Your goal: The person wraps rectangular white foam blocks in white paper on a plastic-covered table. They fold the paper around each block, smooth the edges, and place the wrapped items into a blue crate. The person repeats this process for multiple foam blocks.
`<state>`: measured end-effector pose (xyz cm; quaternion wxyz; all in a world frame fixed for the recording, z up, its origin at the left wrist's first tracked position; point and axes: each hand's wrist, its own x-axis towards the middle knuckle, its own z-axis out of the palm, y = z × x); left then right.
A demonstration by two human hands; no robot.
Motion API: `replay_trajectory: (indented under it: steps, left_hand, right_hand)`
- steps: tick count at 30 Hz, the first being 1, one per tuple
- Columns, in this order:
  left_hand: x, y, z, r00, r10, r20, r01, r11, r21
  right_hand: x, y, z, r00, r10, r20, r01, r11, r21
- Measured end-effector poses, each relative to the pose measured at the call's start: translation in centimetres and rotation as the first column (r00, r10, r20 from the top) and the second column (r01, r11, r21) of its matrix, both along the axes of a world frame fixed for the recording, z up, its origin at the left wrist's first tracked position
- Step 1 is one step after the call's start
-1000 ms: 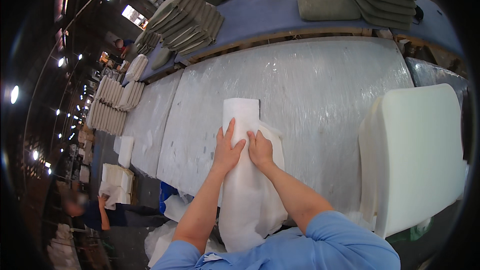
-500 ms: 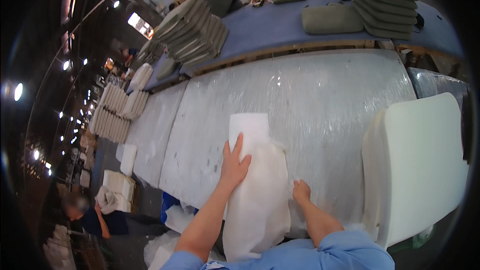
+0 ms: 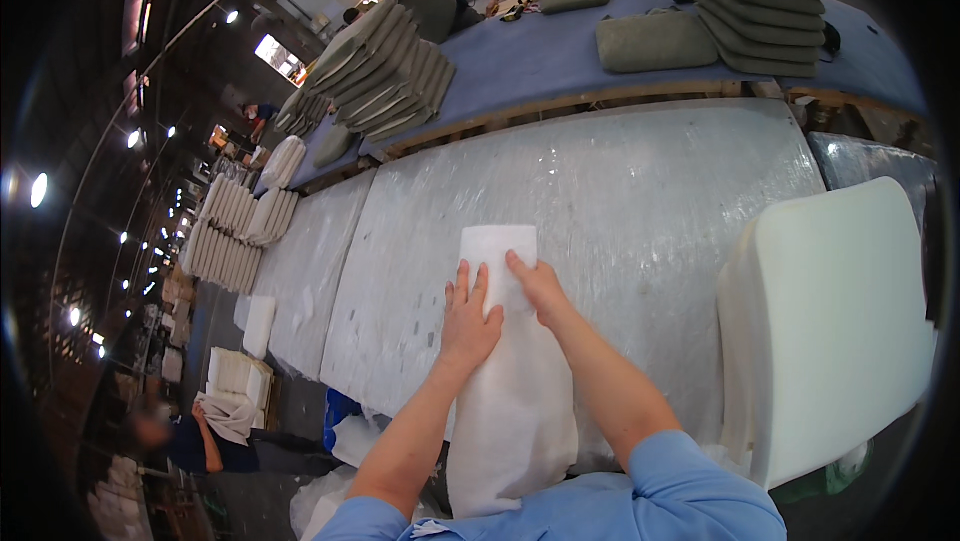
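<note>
A long white pad (image 3: 498, 237), whose upper end looks like a flat block, lies lengthwise in front of me. A loose white cloth (image 3: 515, 411) spreads over its lower part and reaches toward my body. My left hand (image 3: 472, 321) rests flat on the pad's left side, fingers stretched and apart. At the upper right edge, my right hand (image 3: 540, 291) grips the pad, thumb on top and the other fingers curled at the side, partly hidden. The pad lies on a work table wrapped in clear plastic film (image 3: 640, 201).
At right stands a stack of white cushions (image 3: 840, 321). Beyond the table, a blue-topped bench (image 3: 540, 61) carries stacks of green-grey cushions (image 3: 760, 11); people work behind it. Lower left, another person (image 3: 215, 441) handles cloth beside white blocks (image 3: 240, 376).
My right hand has moved up and left, from beside the cloth to the pad's upper right edge. My left hand stays nearly in place. The person at lower left has lowered their cloth.
</note>
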<state>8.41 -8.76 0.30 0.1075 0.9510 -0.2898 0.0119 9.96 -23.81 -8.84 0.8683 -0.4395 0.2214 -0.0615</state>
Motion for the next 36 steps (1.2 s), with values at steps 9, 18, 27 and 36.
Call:
replay_trajectory:
  steps: [9,18,27,36]
  left_hand:
    - [0.0,-0.8,0.5,0.996,-0.081,-0.038,0.082,0.997,0.015]
    - [0.8,0.3,0.0,0.997,-0.058,-0.056,0.062,0.995,0.073]
    - [0.5,0.3,0.0,0.997,-0.076,0.003,0.076,0.997,0.025]
    - [0.2,-0.3,0.2,0.994,-0.068,-0.089,0.069,0.998,0.003]
  right_hand:
    - [-0.9,3.2,-3.4,0.986,-0.109,-0.126,-0.004,0.74,-0.673]
    - [-0.3,4.2,-5.4,0.977,-0.129,-0.168,-0.012,0.758,-0.652]
    - [-9.6,5.1,-16.7,0.881,-0.218,-0.42,-0.079,0.808,-0.584]
    - [-3.4,3.2,-1.4,0.998,-0.002,-0.062,-0.031,0.852,-0.523]
